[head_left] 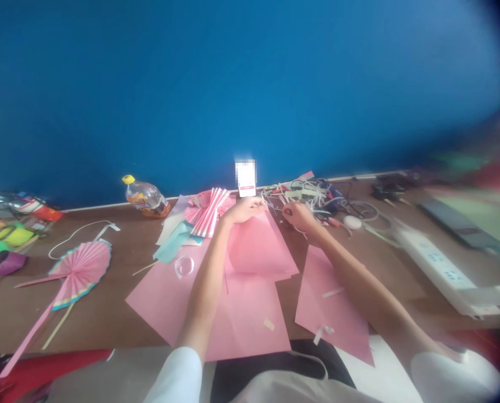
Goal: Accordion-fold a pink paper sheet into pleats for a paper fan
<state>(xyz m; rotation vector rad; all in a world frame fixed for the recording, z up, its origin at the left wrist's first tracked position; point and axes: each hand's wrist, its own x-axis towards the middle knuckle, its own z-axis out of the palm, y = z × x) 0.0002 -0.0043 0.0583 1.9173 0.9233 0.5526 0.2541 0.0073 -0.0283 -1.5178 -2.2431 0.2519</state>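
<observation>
My left hand [248,209] is closed over the far edge of a pink paper sheet [260,246]; whatever its fingers pinch is too blurred to name. To its right, beside a tangle of cords and paper strips [311,193], my right hand [299,216] is curled closed above the table, and its contents do not show clearly. Larger pink paper [253,319] lies beneath the sheet and my left forearm. Under my right forearm is another pink piece [329,302] with small white scraps on it. Left of my left hand rests a pleated pink-and-white paper fan [210,212].
A phone [246,179] leans on the blue wall. A yellow-capped bottle [146,197] lies tilted at the back left. A pink folded-paper fan [84,271] is at left, a tape roll [184,267] on the paper. At right are a power strip [438,266] and a dark flat device [459,224].
</observation>
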